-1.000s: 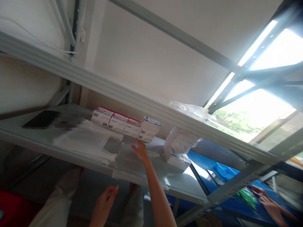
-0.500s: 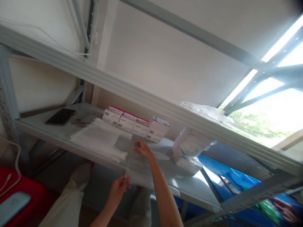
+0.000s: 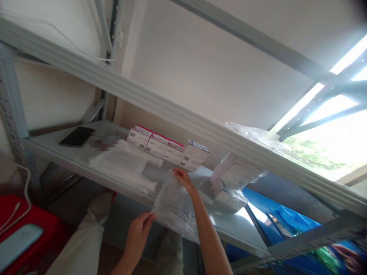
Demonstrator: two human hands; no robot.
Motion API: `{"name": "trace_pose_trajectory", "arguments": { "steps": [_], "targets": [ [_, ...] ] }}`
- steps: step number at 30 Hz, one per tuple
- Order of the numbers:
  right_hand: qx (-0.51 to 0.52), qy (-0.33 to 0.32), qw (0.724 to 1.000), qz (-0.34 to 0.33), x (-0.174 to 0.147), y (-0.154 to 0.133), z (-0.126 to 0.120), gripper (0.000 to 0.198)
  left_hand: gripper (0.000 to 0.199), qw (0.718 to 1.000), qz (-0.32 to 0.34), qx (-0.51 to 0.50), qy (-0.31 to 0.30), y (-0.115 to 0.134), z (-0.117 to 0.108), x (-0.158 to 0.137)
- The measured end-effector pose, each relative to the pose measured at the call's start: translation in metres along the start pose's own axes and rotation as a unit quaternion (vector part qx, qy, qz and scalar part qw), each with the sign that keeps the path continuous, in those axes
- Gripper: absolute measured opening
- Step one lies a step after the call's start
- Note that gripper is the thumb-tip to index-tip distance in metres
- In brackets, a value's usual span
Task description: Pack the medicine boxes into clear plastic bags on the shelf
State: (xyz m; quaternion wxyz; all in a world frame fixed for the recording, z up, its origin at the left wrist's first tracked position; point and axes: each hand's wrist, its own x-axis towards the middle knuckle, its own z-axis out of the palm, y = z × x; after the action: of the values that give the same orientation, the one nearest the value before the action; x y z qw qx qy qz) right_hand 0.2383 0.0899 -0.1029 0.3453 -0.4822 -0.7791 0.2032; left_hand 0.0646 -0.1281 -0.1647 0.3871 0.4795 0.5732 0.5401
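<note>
A clear plastic bag (image 3: 176, 208) is stretched between my two hands above the shelf's front edge. My left hand (image 3: 140, 228) pinches its near corner, just off the shelf. Farther in, my right hand (image 3: 182, 178) grips the opposite corner, in front of the small boxes. A stack of flat white plastic bags (image 3: 120, 164) lies to the left of the clear one. Behind it stands a row of white boxes with pink tops (image 3: 156, 144), and beside these are white boxes with blue print (image 3: 195, 154).
Right of my right arm is a pile of plastic-wrapped packs (image 3: 231, 181). A black phone (image 3: 77, 136) lies at the shelf's left end. The upper shelf beam (image 3: 172, 109) crosses above my hands. A red stool (image 3: 43, 236) holds another phone at lower left; blue bins (image 3: 289, 217) stand lower right.
The clear bag now hangs spread out between my hands, where before it was hardly visible. My right hand has shifted slightly right, and the left has closed in a tighter pinch.
</note>
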Motion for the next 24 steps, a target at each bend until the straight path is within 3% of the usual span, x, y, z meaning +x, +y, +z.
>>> {"name": "trace_pose_trajectory", "arguments": {
  "steps": [6, 10, 15, 19, 24],
  "targets": [
    [0.025, 0.037, 0.999, -0.022, 0.014, -0.042, -0.031, 0.034, 0.043, 0.998, 0.032, -0.012, 0.051, 0.028, -0.016, 0.004],
    [0.037, 0.073, 0.994, -0.072, 0.046, -0.093, -0.022, 0.032, 0.041, 0.993, 0.052, -0.028, 0.106, 0.043, -0.044, 0.021],
    [0.001, 0.071, 0.995, -0.073, 0.099, -0.144, 0.040, 0.025, 0.041, 0.969, 0.068, -0.033, 0.233, 0.045, -0.097, 0.058],
    [-0.103, 0.042, 0.991, -0.071, 0.130, -0.168, 0.107, 0.019, 0.041, 0.965, 0.070, -0.016, 0.252, 0.036, -0.144, 0.090],
    [-0.182, 0.014, 0.979, -0.090, 0.147, -0.182, 0.174, 0.023, 0.042, 0.951, 0.072, 0.086, 0.290, 0.016, -0.191, 0.117]
  ]
}}
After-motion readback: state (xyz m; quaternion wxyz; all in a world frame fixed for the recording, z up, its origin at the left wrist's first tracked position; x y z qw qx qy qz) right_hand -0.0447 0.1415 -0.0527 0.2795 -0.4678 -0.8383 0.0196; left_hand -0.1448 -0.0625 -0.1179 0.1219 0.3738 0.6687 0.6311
